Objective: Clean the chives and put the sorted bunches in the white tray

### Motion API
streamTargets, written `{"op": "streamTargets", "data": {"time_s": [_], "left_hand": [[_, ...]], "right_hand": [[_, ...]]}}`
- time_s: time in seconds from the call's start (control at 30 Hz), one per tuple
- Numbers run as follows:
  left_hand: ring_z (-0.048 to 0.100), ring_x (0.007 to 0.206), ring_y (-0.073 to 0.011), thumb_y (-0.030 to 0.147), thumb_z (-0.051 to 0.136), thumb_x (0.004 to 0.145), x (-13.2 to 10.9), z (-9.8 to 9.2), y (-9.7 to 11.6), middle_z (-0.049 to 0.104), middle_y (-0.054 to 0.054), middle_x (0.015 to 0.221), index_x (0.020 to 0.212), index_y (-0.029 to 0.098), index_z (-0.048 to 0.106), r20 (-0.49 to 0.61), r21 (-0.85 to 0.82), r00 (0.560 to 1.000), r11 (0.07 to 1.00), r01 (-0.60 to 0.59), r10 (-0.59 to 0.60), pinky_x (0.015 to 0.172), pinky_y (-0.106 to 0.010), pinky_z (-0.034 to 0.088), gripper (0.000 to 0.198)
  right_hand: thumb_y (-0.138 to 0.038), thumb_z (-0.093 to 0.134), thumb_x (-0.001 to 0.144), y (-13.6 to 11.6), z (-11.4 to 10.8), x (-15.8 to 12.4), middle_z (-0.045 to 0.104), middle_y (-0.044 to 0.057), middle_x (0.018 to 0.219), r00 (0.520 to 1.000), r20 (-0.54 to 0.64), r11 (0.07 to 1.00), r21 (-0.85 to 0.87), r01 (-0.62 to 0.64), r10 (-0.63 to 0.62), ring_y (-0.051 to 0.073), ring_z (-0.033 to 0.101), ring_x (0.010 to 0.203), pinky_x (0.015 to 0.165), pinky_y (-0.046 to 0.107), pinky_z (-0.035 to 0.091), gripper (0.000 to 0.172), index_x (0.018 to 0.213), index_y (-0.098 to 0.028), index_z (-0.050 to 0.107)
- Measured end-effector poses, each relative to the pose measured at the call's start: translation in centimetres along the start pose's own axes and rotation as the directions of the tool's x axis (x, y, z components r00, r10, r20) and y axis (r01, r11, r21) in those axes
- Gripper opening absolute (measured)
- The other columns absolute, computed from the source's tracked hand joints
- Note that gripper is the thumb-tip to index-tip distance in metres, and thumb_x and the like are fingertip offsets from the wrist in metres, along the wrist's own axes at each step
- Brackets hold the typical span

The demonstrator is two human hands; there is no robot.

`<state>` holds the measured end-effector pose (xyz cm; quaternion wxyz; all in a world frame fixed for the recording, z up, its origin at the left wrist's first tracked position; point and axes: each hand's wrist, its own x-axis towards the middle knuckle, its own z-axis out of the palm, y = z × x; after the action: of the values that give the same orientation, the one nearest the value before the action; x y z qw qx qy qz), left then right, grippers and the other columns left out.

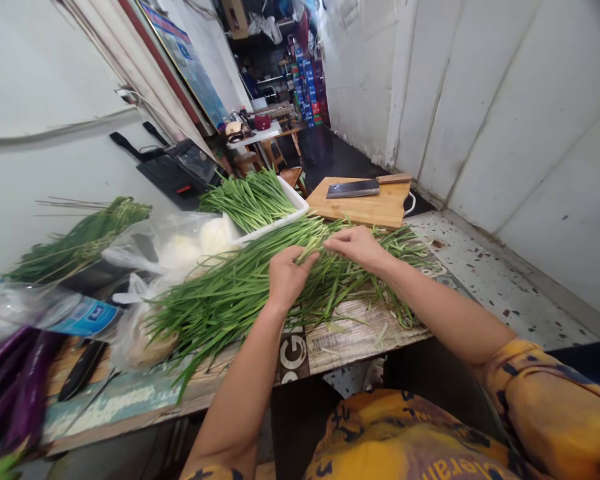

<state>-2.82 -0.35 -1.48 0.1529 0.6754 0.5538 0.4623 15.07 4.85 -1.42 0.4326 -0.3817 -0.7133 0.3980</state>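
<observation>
A wide heap of garlic chives (230,280) lies across the table in front of me. My left hand (287,275) is closed around a small bunch of them, the pale stem ends poking out between thumb and fingers. Close to those ends, my right hand (357,247) makes a pinch; whatever is between its fingertips is too small to make out. Loose, wilted chive scraps (400,257) are spread under and beyond my right wrist. Behind the heap stands a white plastic basket (300,207) with more chives (253,200), laid in line.
A cleaver (353,189) rests on a wooden cutting board (365,210) at the back right. On the left are plastic bags (175,243), a large water bottle (85,315), purple eggplants (30,380), a black-handled knife (83,370) and leafy greens (90,233). The table's front edge runs near my body.
</observation>
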Motion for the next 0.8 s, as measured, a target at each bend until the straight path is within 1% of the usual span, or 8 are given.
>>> {"op": "streamTargets", "data": {"time_s": [0.1,0.2,0.3,0.4,0.53,0.63,0.7,0.8], "left_hand": [[0.064,0.074,-0.0168,0.034,0.067,0.076,0.1,-0.1,-0.1,0.073,-0.002,0.079,0.079,0.017,0.075,-0.040,0.046,0.999,0.999,0.013,-0.011,0.073,-0.027,0.046,0.018],[0.064,0.073,-0.0173,0.034,0.066,0.076,0.3,-0.3,-0.6,0.073,-0.001,0.078,0.079,0.017,0.074,-0.075,0.055,0.996,0.997,0.061,-0.057,0.073,-0.027,0.046,0.020],[0.065,0.073,-0.0178,0.036,0.068,0.074,0.5,-0.4,-1.0,0.074,-0.001,0.079,0.081,0.016,0.075,-0.035,0.027,0.997,0.997,0.076,-0.075,0.072,-0.028,0.046,0.021],[0.065,0.073,-0.0181,0.036,0.069,0.073,0.5,-0.4,-1.1,0.075,-0.002,0.080,0.082,0.017,0.076,0.007,0.000,0.998,0.998,0.068,-0.068,0.072,-0.028,0.046,0.022],[0.065,0.073,-0.0176,0.038,0.070,0.073,0.4,-0.5,-0.9,0.075,-0.002,0.081,0.082,0.017,0.076,0.022,-0.031,0.998,0.998,0.060,-0.059,0.072,-0.028,0.047,0.024],[0.064,0.071,-0.0171,0.037,0.069,0.073,0.5,-0.7,-1.1,0.073,-0.001,0.077,0.080,0.017,0.075,-0.027,-0.017,0.996,0.996,0.084,-0.084,0.071,-0.028,0.046,0.022],[0.064,0.071,-0.0171,0.037,0.068,0.074,0.7,-0.8,-1.4,0.073,-0.001,0.077,0.080,0.016,0.074,-0.057,-0.016,0.992,0.994,0.108,-0.108,0.071,-0.027,0.047,0.022],[0.064,0.072,-0.0170,0.037,0.067,0.074,0.8,-0.8,-1.6,0.073,-0.002,0.079,0.082,0.016,0.074,-0.059,0.005,0.992,0.994,0.109,-0.108,0.072,-0.027,0.047,0.023]], "right_hand": [[-0.042,0.059,0.084,0.4,-0.7,0.7,0.042,-0.006,0.047,0.935,-0.248,0.949,0.252,-0.189,0.252,0.007,0.031,0.042,0.045,0.023,0.027,0.033,0.064,-0.016,0.058],[-0.051,0.053,0.086,0.7,-1.5,1.0,0.036,-0.006,0.045,0.901,-0.393,0.981,0.128,-0.143,0.182,0.008,0.031,0.044,0.047,0.024,0.027,0.045,0.057,-0.017,0.054],[-0.051,0.062,0.081,0.4,-1.1,0.5,0.058,0.003,0.065,0.974,-0.137,0.974,-0.161,0.158,-0.180,0.014,0.051,0.062,0.060,0.026,0.039,0.038,0.068,-0.015,0.065],[-0.041,0.068,0.079,0.0,0.0,0.0,0.068,0.007,0.081,0.929,0.100,0.909,-0.195,0.369,-0.356,0.018,0.057,0.078,0.071,0.029,0.043,0.025,0.080,-0.017,0.071],[-0.048,0.065,0.078,0.0,0.0,0.3,0.062,0.002,0.062,0.999,-0.001,0.989,0.136,0.051,-0.051,0.012,0.050,0.056,0.055,0.025,0.039,0.033,0.071,-0.016,0.068],[-0.058,0.065,0.074,0.5,-1.1,0.8,0.044,-0.005,0.047,0.974,-0.128,0.927,0.352,-0.133,0.188,0.007,0.032,0.043,0.046,0.023,0.027,0.043,0.064,-0.016,0.059],[-0.060,0.066,0.073,0.8,-1.5,0.9,0.036,-0.007,0.045,0.953,-0.210,0.949,0.272,-0.159,0.220,0.007,0.028,0.044,0.046,0.023,0.025,0.046,0.060,-0.017,0.054],[-0.047,0.075,0.070,1.2,-1.0,0.6,0.055,0.000,0.065,0.974,-0.225,0.990,-0.140,0.002,-0.034,0.012,0.044,0.059,0.059,0.026,0.037,0.034,0.074,-0.015,0.062]]}}
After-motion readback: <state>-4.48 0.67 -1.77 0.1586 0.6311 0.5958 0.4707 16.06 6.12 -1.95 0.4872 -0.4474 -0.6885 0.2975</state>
